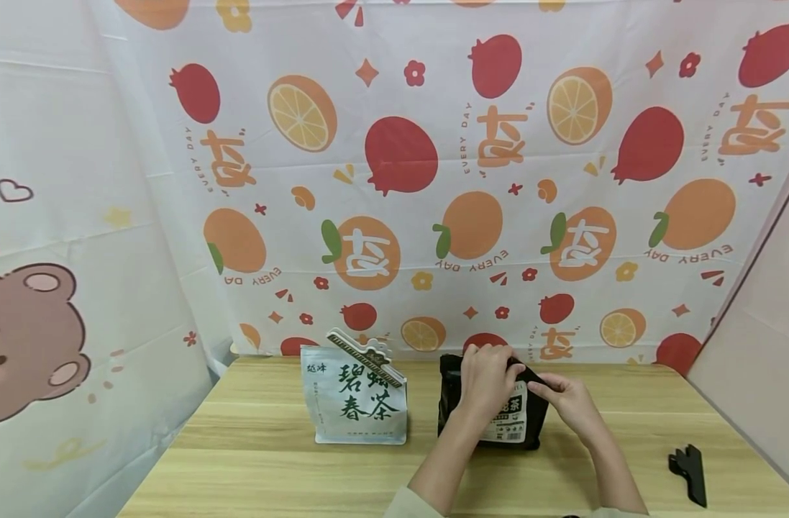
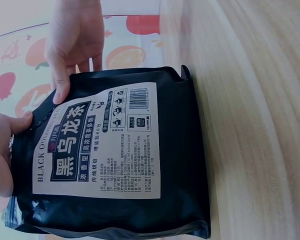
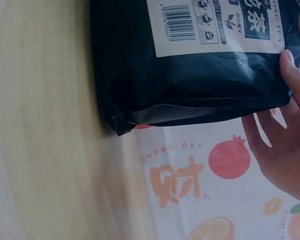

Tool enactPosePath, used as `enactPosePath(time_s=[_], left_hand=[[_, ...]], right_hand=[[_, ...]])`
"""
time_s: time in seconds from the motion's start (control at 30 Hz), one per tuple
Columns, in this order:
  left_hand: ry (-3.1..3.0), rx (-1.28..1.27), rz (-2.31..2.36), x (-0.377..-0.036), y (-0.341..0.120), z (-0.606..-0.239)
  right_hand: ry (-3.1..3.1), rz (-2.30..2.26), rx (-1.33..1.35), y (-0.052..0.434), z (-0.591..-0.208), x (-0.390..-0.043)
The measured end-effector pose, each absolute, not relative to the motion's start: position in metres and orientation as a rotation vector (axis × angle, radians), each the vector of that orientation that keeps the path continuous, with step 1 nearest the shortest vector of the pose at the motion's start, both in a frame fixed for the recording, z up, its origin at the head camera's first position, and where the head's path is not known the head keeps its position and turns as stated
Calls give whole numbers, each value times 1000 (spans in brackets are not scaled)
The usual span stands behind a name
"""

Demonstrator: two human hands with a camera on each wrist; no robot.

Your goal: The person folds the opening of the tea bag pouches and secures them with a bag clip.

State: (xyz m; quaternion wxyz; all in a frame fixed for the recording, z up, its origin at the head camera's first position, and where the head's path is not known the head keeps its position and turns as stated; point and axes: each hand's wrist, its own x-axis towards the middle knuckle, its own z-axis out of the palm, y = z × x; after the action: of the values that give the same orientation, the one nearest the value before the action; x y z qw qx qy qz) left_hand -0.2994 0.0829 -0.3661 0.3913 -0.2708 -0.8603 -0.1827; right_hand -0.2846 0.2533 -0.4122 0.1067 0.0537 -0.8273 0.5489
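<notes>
A black pouch of black oolong tea (image 2: 102, 210) stands on the table, its cream printed label (image 2: 110, 150) facing front. My left hand (image 1: 488, 378) grips the folded top edge, its thumb on the front in the left wrist view. At the upper right corner, my right hand (image 1: 569, 403) pinches the pouch, thumb in front and fingers behind, as the right wrist view shows. Left of it stands a pale green tea bag (image 1: 362, 424) with dark lettering. A white-and-gold sealing clip (image 1: 365, 357) lies slanted across that bag's top.
Toward the right edge of the wooden table (image 1: 239, 467) lies a black clip (image 1: 690, 471). Behind the table hangs a fruit-print cloth (image 1: 400, 155), close to the back of the bags. Another cloth with a bear print (image 1: 28, 345) hangs at the left.
</notes>
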Motion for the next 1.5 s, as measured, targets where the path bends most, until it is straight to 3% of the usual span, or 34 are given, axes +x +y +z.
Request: enactPosePath(time_s=[0.67, 1.5], left_hand=[[-2230, -676, -485, -296, 83, -364], [-2180, -670, -472, -298, 83, -365]], right_hand=[[-2535, 1712, 352, 274, -412, -279], [-2395, 1667, 127, 267, -416, -282]])
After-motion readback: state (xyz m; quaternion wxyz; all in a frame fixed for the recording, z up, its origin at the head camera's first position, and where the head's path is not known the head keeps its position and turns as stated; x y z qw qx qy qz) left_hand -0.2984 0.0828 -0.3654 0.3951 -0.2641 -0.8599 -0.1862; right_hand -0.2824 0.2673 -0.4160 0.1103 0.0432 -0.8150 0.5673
